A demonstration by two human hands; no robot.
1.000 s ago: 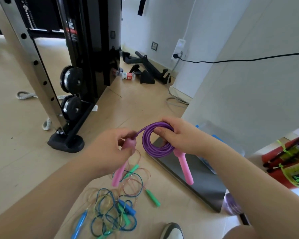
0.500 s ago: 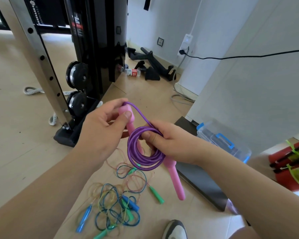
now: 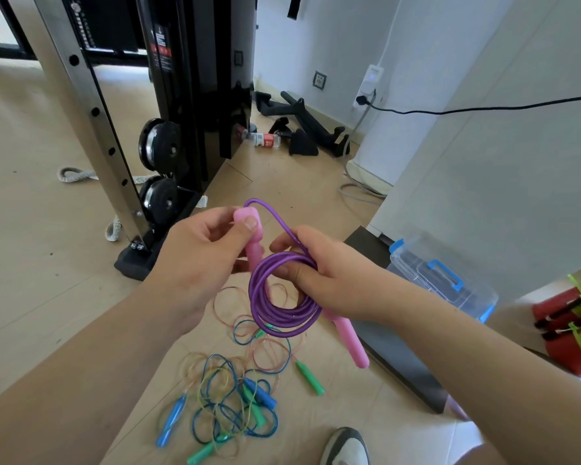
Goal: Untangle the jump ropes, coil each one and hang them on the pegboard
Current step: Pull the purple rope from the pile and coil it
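A purple jump rope (image 3: 282,310) is wound into a coil at chest height. My right hand (image 3: 329,276) grips the coil at its top, fingers through the loops, and the second pink handle (image 3: 349,340) hangs below that hand. My left hand (image 3: 198,260) pinches the first pink handle (image 3: 249,229) upright beside the coil, a short purple length arcing from it to my right hand. On the floor below lies a tangle of thin ropes (image 3: 228,397) with blue and green handles. No pegboard is in view.
A black weight machine with a steel upright (image 3: 91,109) stands at the left. A clear plastic box with blue latches (image 3: 450,280) sits against the white wall at the right, beside a dark flat slab (image 3: 399,357). My shoe (image 3: 346,448) is at the bottom.
My left hand has turned the pink handle from pointing down to upright and lifted it above the coil. The coil has tilted and now hangs lower from my right hand.
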